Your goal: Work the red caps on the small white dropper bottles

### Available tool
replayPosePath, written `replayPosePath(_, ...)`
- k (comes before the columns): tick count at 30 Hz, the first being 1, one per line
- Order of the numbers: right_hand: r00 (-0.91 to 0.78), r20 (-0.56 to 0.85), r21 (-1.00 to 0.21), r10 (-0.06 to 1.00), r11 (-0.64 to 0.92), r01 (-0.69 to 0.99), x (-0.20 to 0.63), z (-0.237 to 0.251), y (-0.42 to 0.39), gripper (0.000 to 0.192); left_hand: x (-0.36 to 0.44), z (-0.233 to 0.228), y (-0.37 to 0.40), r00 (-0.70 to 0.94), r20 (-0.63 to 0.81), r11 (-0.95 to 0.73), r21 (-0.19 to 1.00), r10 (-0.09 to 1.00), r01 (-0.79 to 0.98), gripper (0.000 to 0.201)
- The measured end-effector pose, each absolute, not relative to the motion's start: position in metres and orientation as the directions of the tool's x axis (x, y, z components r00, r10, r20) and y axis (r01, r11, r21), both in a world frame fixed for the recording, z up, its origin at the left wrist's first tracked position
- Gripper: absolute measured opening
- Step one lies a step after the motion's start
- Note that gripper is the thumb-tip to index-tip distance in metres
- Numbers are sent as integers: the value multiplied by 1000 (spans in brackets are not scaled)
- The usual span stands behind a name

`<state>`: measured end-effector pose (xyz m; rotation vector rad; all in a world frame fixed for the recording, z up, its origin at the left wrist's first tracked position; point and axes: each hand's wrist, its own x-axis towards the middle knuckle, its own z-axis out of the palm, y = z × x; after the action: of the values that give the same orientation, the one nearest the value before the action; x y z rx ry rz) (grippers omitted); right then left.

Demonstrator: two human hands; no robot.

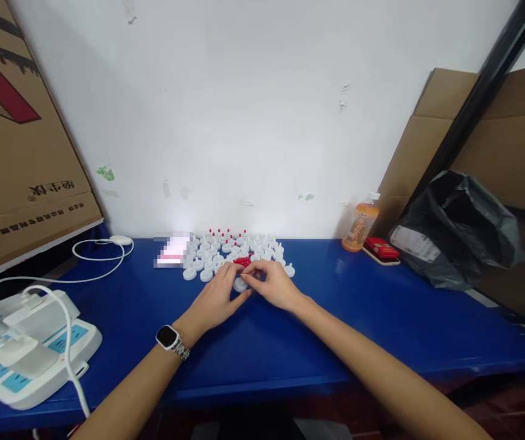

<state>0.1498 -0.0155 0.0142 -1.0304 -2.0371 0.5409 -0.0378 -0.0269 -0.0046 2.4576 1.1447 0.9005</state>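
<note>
My left hand (215, 297) has its fingers and thumb curled round a white nozzle cap (240, 285) just above the blue table. At the top of that cap, my right hand (275, 285) closes in a pinch; whatever lies between its fingertips is too small to make out. Just beyond the hands lies a small pile of red tips (242, 261). Many more white nozzle caps (206, 275) spread around the pile, most standing with their spouts upward. Toward the wall, several caps carry red tips (228, 231) on their spouts.
A blurred-out lit rectangle (173, 249) lies left of the caps. On the blue table (317, 348) stand a power strip (85, 342) with white cables at left, and an orange drink bottle (361, 225), red box (381, 247) and grey plastic bag (455, 238) at right.
</note>
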Motion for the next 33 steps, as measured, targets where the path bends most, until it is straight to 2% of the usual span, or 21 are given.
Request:
replayPosePath(3,-368,509,-587,779,626,513,156,20,-13,26,-38,-4,-28,509,309,-589,541,803,601,29)
replayPosePath(7,-411,521,-236,748,589,773,181,21,-1,18,-40,-1,-28,488,228,-523,561,843,642,35)
replayPosePath(10,-490,451,-21,746,558,830,188,15,7,18,-39,3,-29,489,194,-506,555,850,660,37)
replayPosePath(13,-495,437,49,751,530,847,185,9,11,16,-38,4,-30,486,194,-503,558,852,660,36)
replayPosePath(16,-480,443,44,757,517,855,181,6,13,14,-38,2,-29,481,201,-502,568,853,653,35)
replayPosePath(20,-463,473,-9,750,529,848,180,5,13,14,-39,2,-28,484,200,-501,580,852,642,34)
replayPosePath(22,-438,520,-96,733,560,823,177,5,11,14,-39,3,-29,483,196,-496,590,854,638,34)
replayPosePath(25,-340,578,-394,742,619,679,168,3,6,14,-39,3,-29,483,190,-490,598,855,634,33)
replayPosePath(28,-275,519,-697,809,587,411,157,0,0,17,-39,2,-29,485,199,-499,591,852,633,32)
replayPosePath(30,-272,472,-797,839,537,275,151,-2,-5,20,-39,1,-29,485,201,-501,584,851,639,34)
replayPosePath(33,-279,426,-864,861,479,158,146,-5,-9,24,-40,0,-29,494,195,-511,552,847,658,37)
